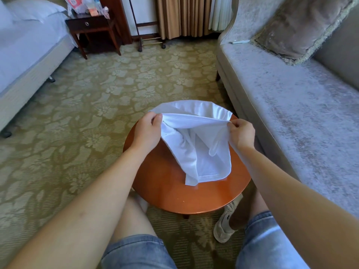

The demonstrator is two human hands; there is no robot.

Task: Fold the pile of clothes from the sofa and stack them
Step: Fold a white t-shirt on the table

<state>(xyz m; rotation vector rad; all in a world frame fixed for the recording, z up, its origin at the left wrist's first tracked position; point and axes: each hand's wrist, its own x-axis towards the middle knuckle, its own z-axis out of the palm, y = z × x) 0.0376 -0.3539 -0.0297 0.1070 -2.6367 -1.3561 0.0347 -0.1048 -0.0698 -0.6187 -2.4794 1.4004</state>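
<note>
A white garment (pixel 198 144) lies partly folded on a small round wooden table (pixel 174 195) in front of me. My left hand (pixel 148 131) pinches its folded edge at the left, and my right hand (pixel 241 133) pinches the same edge at the right. Between the two hands the edge is lifted off the table, while the far part drapes over the table's back rim. The near end of the garment lies flat on the tabletop. No other clothes show on the grey sofa (pixel 303 105).
The sofa runs along the right, with a fringed cushion (pixel 297 30) and a pen (pixel 240 42) on it. A bed (pixel 25 47) stands at the left, a dark nightstand (pixel 93 26) behind it. Patterned carpet covers the floor; my knees are under the table edge.
</note>
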